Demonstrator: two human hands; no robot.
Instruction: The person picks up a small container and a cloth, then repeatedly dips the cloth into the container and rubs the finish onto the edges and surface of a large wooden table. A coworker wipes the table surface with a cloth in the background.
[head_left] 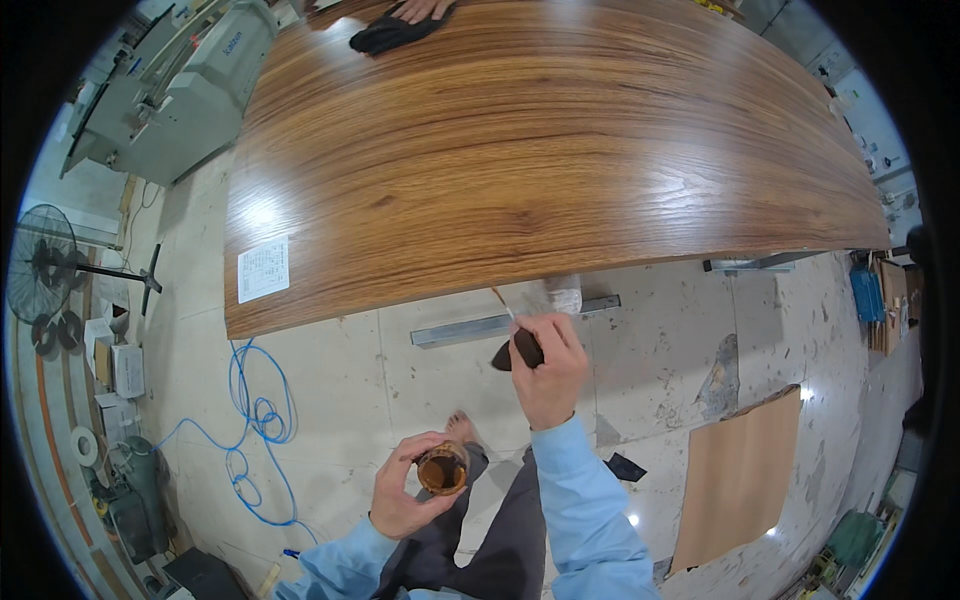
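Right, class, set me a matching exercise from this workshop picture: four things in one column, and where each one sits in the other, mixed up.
Things:
1. small jar of brown liquid
2. dark cloth pad
3. blue cable
4. white paper label

Places:
A. coiled on the floor
B. stuck on the wooden tabletop
C. in the left hand
D. in the right hand

Pairs: 1-C, 2-D, 3-A, 4-B

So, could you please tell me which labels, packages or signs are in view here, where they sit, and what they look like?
Paper label: white printed rectangle stuck on the wooden tabletop, near its left front corner.
Machine badge: small dark marking on the grey machine, upper left.
Cardboard boxes: brown, far right, partly hidden.
No screens are visible.
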